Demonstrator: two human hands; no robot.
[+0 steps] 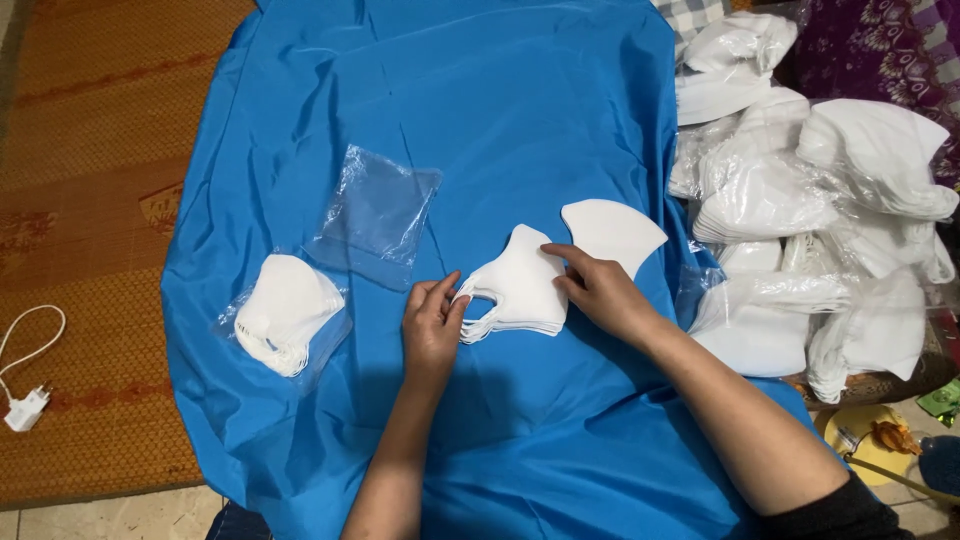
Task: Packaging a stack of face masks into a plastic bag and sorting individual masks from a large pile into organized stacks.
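1. A person worked with both bare hands over a blue cloth [520, 110] spread on a woven mat floor [90, 150], seen from a head-worn camera looking down.
2. A stack of white masks [515, 290] lay on the cloth near its middle, between the two hands.
3. The left hand [432, 325] touched the stack's left edge, its fingers [448, 298] curled lightly against the ear loops; whether they pinched anything could not be told.
4. The right hand [600, 290] rested on the stack's right side, fingers [562, 250] spread flat over the top mask, gripping nothing.
5. A single white mask [615, 232] lay just beside the stack, to its upper right.
6. An empty clear plastic bag [380, 215] lay flat on the cloth, up and left of the hands.
7. A bagged stack of masks [285, 312] sat well to the left.
8. Heaps of bagged white masks [820, 200] were piled off the cloth's right edge.
9. A white charger cable [28, 370] lay on the mat at far left.
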